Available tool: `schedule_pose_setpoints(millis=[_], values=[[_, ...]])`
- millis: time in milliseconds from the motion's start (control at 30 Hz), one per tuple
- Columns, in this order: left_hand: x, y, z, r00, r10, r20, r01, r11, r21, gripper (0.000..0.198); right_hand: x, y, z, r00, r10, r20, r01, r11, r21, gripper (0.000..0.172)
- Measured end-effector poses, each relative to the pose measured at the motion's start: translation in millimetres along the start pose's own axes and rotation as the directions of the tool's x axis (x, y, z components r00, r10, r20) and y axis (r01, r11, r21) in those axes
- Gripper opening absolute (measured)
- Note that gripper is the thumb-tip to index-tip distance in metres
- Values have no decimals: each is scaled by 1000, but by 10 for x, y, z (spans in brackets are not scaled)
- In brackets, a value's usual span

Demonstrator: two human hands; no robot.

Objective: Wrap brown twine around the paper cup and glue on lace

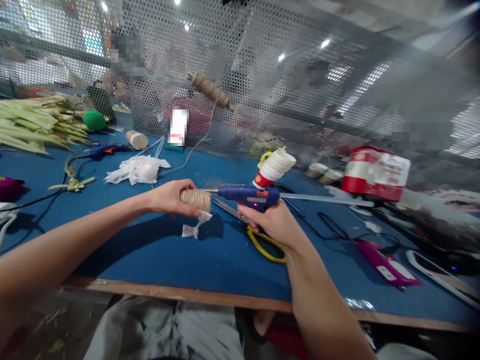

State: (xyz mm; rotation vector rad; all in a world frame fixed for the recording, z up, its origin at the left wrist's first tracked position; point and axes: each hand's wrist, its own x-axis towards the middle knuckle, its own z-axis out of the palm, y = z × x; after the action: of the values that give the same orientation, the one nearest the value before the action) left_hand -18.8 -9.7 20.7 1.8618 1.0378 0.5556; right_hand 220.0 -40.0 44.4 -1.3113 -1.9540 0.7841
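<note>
My left hand (170, 197) is closed around a twine-wrapped cylinder (198, 200), held on its side above the blue table. A piece of white tissue (192, 230) hangs at its lower edge; whether it is attached is unclear. My right hand (275, 222) grips a blue hot glue gun (243, 195) with a red light showing. Its nozzle points left, close to the cylinder's open end; I cannot tell if they touch. A long clear glue stick (326, 199) sticks out of the gun's back. Yellow-handled scissors (264, 247) lie under my right hand, partly covered by it.
A stack of white paper cups (275, 167) leans behind the gun. Crumpled white tissue (138, 170), a second glue gun (107, 150) and dried husks (37, 122) lie to the left. On the right are a purple power strip (388, 265) and cables. A perforated metal screen (262, 100) stands behind.
</note>
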Motion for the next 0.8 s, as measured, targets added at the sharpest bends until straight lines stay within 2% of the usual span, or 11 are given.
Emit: schedule_pose_setpoints(millis=[400,800], values=[[9,-8,-48,1000,0,3,0,999,-40,51,-46,-31,-45,996,-3,90,1,1000,30,18],[-4,16,-24,1000,6,14,-6,1000,-18,49,-36,-26,-18,1000,12,-14,-12,999,40,19]])
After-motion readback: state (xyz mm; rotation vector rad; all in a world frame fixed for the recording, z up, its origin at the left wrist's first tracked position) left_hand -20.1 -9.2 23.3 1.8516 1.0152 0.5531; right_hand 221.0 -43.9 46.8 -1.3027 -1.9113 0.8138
